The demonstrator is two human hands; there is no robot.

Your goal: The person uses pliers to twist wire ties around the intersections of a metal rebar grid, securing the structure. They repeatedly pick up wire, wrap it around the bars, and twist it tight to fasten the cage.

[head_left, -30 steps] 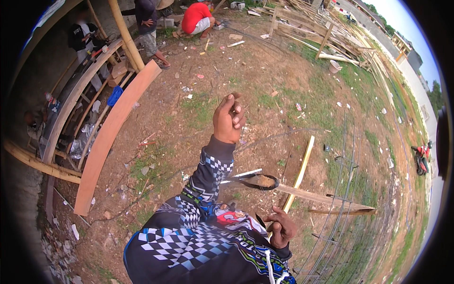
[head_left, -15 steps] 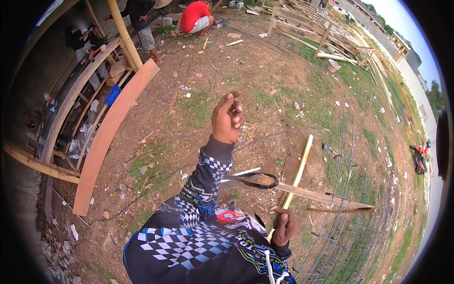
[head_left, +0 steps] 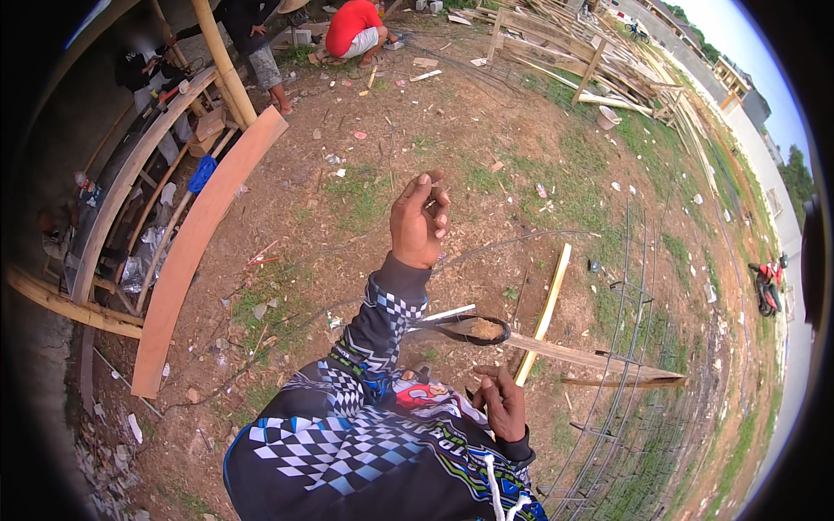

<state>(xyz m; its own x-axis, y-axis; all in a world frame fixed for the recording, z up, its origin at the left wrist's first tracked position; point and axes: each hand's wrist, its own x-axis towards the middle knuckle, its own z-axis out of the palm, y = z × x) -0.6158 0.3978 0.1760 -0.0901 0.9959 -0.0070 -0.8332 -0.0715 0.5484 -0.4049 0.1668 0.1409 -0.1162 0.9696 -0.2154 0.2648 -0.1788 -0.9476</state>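
My left hand (head_left: 420, 221) is raised in front of me, its fingers curled in toward the thumb. Whatever it may hold is too small to make out. Lower and to the right, my right hand (head_left: 503, 404) is beside my chest, index finger stretched out and thumb apart from it. I see nothing held there. A small dark pointed thing (head_left: 471, 396) shows beside that hand, its kind unclear. Beyond it lies a dark oval vessel (head_left: 460, 328) with brown material in it, at the end of a wooden plank (head_left: 591, 354). A yellowish wood strip (head_left: 546, 313) crosses the plank.
A long curved reddish board (head_left: 204, 252) leans along a bamboo and wood frame (head_left: 130, 182) on the left. Steel rebar mesh (head_left: 630, 321) stands on the right. Stacked timber (head_left: 608, 61) lies far off. A crouching person in red (head_left: 352, 30) and other people are at the back.
My right hand has moved up and left, and its fist has loosened with the index finger now stretched. My left hand stays nearly in place, its fingers still curled.
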